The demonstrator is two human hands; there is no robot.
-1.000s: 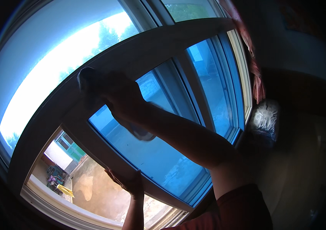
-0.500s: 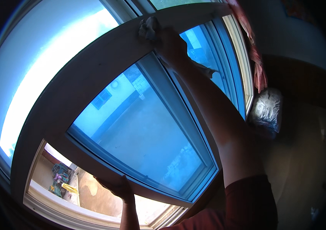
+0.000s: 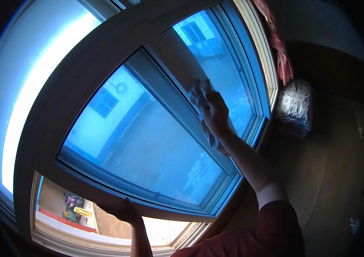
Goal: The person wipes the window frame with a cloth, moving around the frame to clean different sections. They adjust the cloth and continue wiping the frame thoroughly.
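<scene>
A window sash (image 3: 81, 81) with a dark frame and a blue-tinted pane (image 3: 143, 147) stands tilted across the middle of the view. My left hand (image 3: 124, 213) grips its lower edge, thumb on the near face and the other fingers partly hidden behind. In my right hand (image 3: 216, 115) is a crumpled, greyish cloth (image 3: 199, 92), pressed against the upright bar on the sash's right side. A loose end of the cloth hangs below that hand. Motion blurs the cloth and fingertips somewhat.
Behind the sash, an open gap shows a yard with a colourful vehicle-like object (image 3: 72, 201). A second blue pane (image 3: 220, 60) lies to the right. Beyond it hang a pink curtain (image 3: 284, 64) and a shiny wrapped bundle (image 3: 295, 105). A bright pane fills the far left.
My right hand has moved the cloth from the sash's top corner down along the right upright bar. My left hand keeps its hold on the lower edge. The view has shifted slightly.
</scene>
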